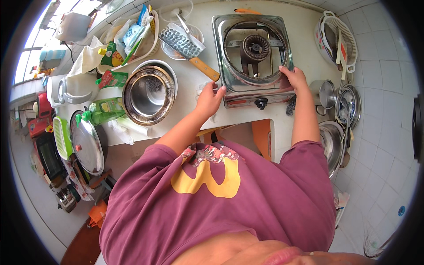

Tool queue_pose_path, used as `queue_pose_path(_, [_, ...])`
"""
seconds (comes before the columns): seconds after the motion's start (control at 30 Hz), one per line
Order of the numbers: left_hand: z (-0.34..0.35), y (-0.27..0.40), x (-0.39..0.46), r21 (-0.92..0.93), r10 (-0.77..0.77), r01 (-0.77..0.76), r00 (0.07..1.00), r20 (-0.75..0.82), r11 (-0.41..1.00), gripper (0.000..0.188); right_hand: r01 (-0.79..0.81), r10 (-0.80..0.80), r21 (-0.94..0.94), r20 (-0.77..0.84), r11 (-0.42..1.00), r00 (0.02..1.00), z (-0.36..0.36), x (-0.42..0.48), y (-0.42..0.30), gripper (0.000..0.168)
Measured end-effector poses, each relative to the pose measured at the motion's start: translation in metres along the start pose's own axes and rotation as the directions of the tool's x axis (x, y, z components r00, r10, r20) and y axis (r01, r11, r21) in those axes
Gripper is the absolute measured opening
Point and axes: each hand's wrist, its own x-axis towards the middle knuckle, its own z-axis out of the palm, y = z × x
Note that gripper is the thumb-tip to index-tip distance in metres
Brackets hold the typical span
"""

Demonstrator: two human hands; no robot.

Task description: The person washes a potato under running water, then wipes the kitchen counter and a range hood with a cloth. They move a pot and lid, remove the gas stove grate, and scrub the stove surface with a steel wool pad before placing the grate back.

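Observation:
A stainless-steel gas stove point(237, 81) sits on the white counter, its round burner point(255, 48) exposed inside the large ring opening. A black knob point(261, 103) is on its front panel. My right hand point(294, 79) grips the stove's right front side, thumb on the top surface. At the left front corner, my left hand point(210, 99) has its thumb against the stove. Its fingers are partly hidden near the wooden handle point(204, 69) of a cleaver, so its hold is unclear. The cleaver's dimpled blade point(182, 39) rests across a clear bowl point(172, 53).
Left of the stove stand a metal pot with a scorched rim point(149, 96), a green detergent bottle point(107, 111), a grey-handled kettle point(78, 89) and a large lidded pot point(87, 142). Along the right wall are a metal cup point(326, 94), a white strainer basket point(343, 28) and stacked steel bowls point(331, 142).

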Motion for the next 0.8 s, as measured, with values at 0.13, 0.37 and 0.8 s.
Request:
queue_pose_path(0.13, [0.002, 0.011, 0.008, 0.117, -0.085, 0.088, 0.996, -0.031, 0.989, 0.054, 0.023, -0.022, 0.009, -0.020, 1.000, 1.000, 0.001, 0.003, 0.014, 0.049])
queue_pose_path(0.37, [0.003, -0.017, 0.023, -0.293, -0.310, 0.287, 0.950, -0.032, 0.912, 0.051, 0.183, -0.241, -0.281, -0.186, 0.942, 0.953, 0.001, 0.003, 0.024, 0.063])
queue_pose_path(0.8, [-0.003, -0.008, 0.048, -0.562, -0.402, 0.308, 0.914, -0.049, 0.768, 0.029, 0.212, -0.372, -0.325, -0.579, 0.922, 0.725, -0.004, -0.075, 0.081, 0.043])
